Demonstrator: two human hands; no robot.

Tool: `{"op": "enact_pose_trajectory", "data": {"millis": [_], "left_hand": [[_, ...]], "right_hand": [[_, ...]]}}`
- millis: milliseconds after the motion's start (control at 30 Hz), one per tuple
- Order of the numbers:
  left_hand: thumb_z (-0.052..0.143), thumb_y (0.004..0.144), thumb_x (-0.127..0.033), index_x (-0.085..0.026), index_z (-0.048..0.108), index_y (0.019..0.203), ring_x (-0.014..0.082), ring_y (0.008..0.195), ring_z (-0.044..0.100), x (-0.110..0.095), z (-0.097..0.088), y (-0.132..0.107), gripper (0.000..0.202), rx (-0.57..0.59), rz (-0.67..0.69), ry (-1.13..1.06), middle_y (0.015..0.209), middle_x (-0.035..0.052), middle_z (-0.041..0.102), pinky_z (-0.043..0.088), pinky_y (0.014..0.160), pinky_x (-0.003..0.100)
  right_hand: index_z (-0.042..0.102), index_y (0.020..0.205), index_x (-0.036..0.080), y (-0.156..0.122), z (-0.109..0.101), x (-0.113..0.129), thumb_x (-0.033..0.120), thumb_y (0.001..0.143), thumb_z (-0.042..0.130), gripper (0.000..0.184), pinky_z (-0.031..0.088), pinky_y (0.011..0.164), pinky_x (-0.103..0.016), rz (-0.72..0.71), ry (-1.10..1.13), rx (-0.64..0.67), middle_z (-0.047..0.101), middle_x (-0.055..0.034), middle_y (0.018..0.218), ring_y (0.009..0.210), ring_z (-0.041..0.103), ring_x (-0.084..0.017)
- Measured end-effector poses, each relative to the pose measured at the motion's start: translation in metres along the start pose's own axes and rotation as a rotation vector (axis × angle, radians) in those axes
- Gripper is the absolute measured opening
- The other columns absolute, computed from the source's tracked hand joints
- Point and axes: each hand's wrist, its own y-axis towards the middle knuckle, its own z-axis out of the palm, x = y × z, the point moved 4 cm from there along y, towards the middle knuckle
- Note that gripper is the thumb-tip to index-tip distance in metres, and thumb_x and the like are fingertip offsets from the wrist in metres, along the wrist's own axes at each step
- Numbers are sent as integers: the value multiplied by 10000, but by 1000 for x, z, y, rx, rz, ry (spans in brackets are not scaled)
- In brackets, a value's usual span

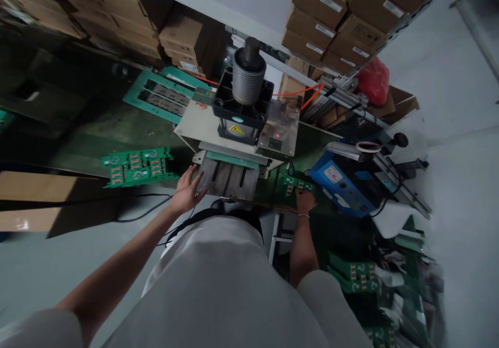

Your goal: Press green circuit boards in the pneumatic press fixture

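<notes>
My left hand (pixel 188 190) is open, its fingers spread at the left edge of the metal plate (pixel 230 180) on the front of a bench press (pixel 239 119). Over on the right, my right hand (pixel 306 201) is on the near edge of a green circuit board panel (pixel 291 185), fingers curled on it. That panel lies on the bench between the press and a blue machine. A stack of similar circuit board panels (pixel 137 167) sits to the left of my left hand. Whether the right fingers lift the panel is hidden.
The blue machine (pixel 343 184) stands at the right. Behind the press's left side lies a teal frame (pixel 136 95). Cardboard boxes (pixel 319 17) fill the shelf above. More circuit boards (pixel 360 276) lie at lower right. A black cable (pixel 148 215) hangs at the left.
</notes>
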Motion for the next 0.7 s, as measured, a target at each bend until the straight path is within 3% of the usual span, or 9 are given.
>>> {"op": "enact_pose_trajectory", "data": {"millis": [133,300,700], "left_hand": [[645,930,-420,-217,459,1517,410,1530,364,6,3,11,648,5,8,1,1626,231,384,356,1207,591],[611,934,-407,-175,542,1425,397,1496,403,4,8,31,547,31,52,-14,1564,239,453,361,1201,594],[584,928,-385,-162,581,1384,409,1503,371,-7,10,64,508,117,108,-55,1566,236,450,357,1191,623]], "right_hand": [[759,961,131,-18,-12,5,469,848,653,371,493,910,-519,49,97,-64,737,-227,1055,1029,682,-368],[738,884,153,-48,-22,22,497,849,648,356,485,892,-487,4,167,-105,745,-200,1014,1027,674,-366],[692,804,187,-95,-40,57,515,840,632,335,462,900,-446,-68,237,-94,759,-147,1005,1031,665,-326]]}}
